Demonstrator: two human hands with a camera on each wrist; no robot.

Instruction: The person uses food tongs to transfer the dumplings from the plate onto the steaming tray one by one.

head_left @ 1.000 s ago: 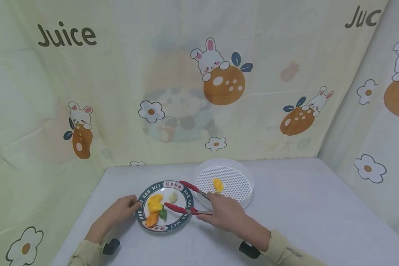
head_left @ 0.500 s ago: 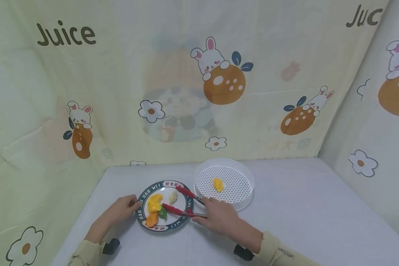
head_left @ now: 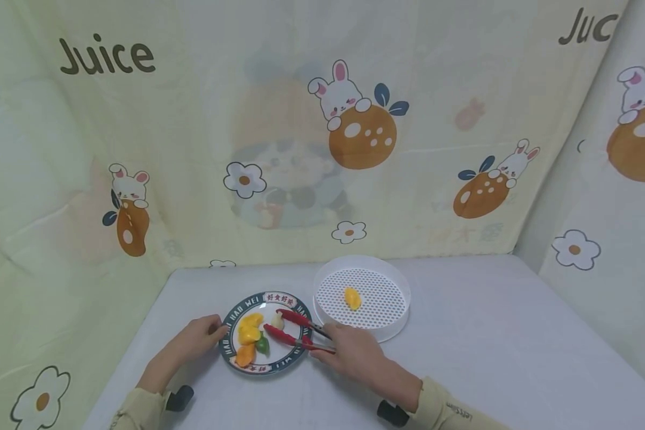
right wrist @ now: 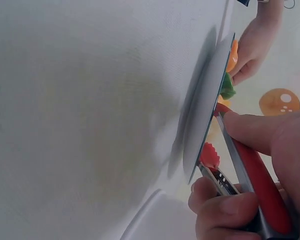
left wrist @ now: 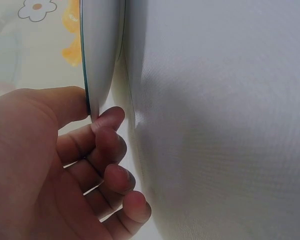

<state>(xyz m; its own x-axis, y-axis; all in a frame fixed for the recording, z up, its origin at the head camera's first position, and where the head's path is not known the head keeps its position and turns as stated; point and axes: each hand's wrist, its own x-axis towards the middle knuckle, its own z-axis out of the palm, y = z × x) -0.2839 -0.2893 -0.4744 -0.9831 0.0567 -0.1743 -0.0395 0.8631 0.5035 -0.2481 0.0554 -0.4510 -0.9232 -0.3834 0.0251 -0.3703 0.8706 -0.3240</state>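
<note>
A dark-rimmed plate (head_left: pixel 230 351) lies on the white table and carries yellow pieces (head_left: pixel 249 327), a green piece (head_left: pixel 263 344), an orange piece (head_left: pixel 244 356) and a pale dumpling (head_left: pixel 277 321). My left hand (head_left: pixel 212 331) pinches the plate's left rim (left wrist: pixel 97 60), thumb on top and fingers curled beneath. My right hand (head_left: pixel 326 346) grips red tongs (head_left: pixel 292 328). Their two tips reach over the plate on either side of the pale dumpling; whether they touch it I cannot tell. The right wrist view shows the tongs (right wrist: pixel 255 175) beside the plate's edge (right wrist: pixel 205 120).
A round white perforated tray (head_left: pixel 398 298) stands just right of the plate with one yellow piece (head_left: pixel 352 298) in it. Printed cloth walls close in the table at the back, left and right. Bare tabletop stretches to the right and toward me.
My right hand has slid left, bringing the tongs further over the plate. The tips have closed in around the pale dumpling. The left hand has stayed on the rim.
</note>
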